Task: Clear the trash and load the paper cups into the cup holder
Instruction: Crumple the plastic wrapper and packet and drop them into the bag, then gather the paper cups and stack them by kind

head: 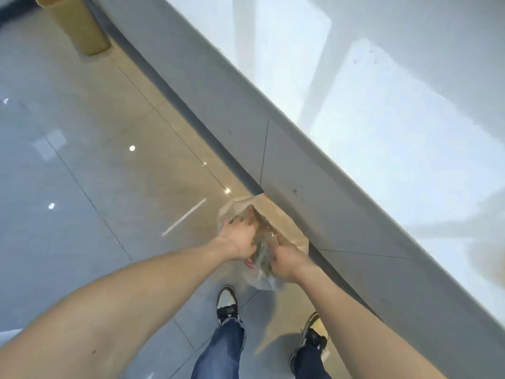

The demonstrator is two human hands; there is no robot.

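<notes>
Both my hands are pressed around a crumpled clear plastic bag of trash [263,246], low over the floor beside the counter. My left hand [240,237] grips its left side with the fingers spread over the top. My right hand [285,259] is closed on its right side. Under and behind the bag sits a tan bin lined with a pale bag [289,222]; the trash is over its opening. Paper cups and a cup holder are out of sight.
A grey counter front [246,110] with a glossy white top [396,119] runs diagonally on the right. A tan cylinder [79,23] stands on the tiled floor [82,160] at the top left. My two feet in sneakers [228,305] stand just below the bin.
</notes>
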